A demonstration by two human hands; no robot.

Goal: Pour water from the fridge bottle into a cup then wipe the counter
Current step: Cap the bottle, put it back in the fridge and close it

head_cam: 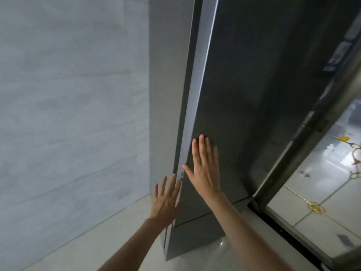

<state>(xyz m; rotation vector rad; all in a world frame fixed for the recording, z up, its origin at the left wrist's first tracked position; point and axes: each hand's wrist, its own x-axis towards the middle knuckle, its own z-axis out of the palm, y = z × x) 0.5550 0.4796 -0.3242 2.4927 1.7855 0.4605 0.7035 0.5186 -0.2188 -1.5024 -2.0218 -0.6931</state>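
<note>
One fridge (234,94) is in view: a tall, dark grey cabinet whose long axis runs floor to ceiling, leaning to the upper right under the wide-angle lens. Its door face points toward the person. A lighter metallic strip (197,94) runs along the door's left edge for nearly the full visible height. The fridge top is cut off by the upper frame edge. A horizontal seam low on the front separates an upper door from a lower panel.

Two bare hands are present. The right hand (205,173) lies flat against the door face, fingers spread and extended upward, thumb at the metallic strip; its grip is apart and clasps nothing. The left hand (166,200) is raised at the left edge of the door, fingers splayed and grip apart; whether its fingertips touch the edge or sit just short of it cannot be determined because of blur.

One pale tiled wall (68,114) stands to the left. One dark door frame (293,163) stands to the right, with a glossy tiled floor (322,202) beyond it. Several stickers (340,49) at the fridge's upper right are too blurred to read.
</note>
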